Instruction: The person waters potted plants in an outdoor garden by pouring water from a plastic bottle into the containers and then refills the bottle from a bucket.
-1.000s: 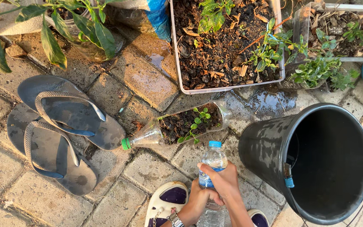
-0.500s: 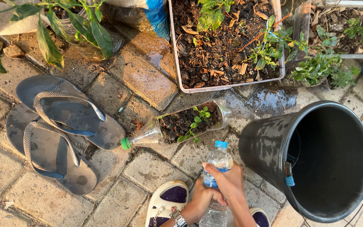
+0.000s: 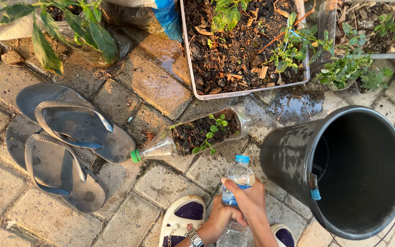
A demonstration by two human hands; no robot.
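Clear plastic water bottle (image 3: 237,183) with a blue cap stands upright in both of my hands, low in the middle of the brick paving (image 3: 161,87). My right hand (image 3: 250,200) has its grip closed round the upper body of the bottle, fingers wrapped just under the shoulder. My left hand (image 3: 219,220) is closed round the lower part, a watch (image 3: 194,237) on its wrist. Below the hands I see the toes of my two pale sandals (image 3: 179,219).

Just beyond the bottle's cap a cut-open bottle planter (image 3: 193,136) lies on its side on the bricks, filled with soil and small green seedlings, its green cap pointing left. Right of my hands stands a black bucket (image 3: 293,160), near the bottle but not touching it. Two grey flip-flops (image 3: 65,137) lie overlapping by the left edge of the paving. Along the far edge sits a white tray of soil (image 3: 243,93) with dry leaves and young plants, and wet patches darken the bricks in front of it.
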